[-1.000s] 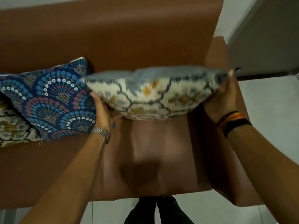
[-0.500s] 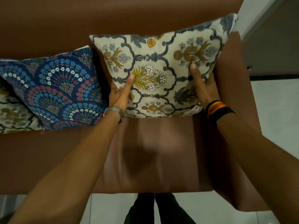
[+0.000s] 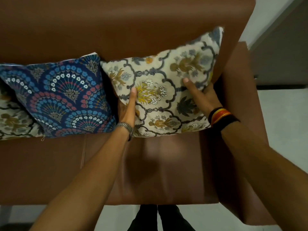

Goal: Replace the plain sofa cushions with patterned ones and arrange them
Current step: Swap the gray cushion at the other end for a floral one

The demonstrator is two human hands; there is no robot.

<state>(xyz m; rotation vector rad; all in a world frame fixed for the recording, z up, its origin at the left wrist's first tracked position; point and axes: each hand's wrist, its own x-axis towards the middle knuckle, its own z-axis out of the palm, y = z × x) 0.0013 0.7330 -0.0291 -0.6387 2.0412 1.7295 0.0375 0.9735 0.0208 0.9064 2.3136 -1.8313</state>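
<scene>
The cream cushion (image 3: 168,90) stands on the sofa (image 3: 116,27) seat against the backrest, in the corner by the armrest (image 3: 240,100) — its left edge touching the blue cushion (image 3: 63,95). Both hands grip it: the left hand (image 3: 128,107) at its lower left edge, thumb on the front, and the right hand (image 3: 202,97) at the lower right, thumb pressed on the face. Another cream cushion (image 3: 11,120) peeks out at far left.

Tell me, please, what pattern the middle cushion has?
Head view: the middle cushion has dark blue fabric with fan-shaped floral scallops.
</scene>
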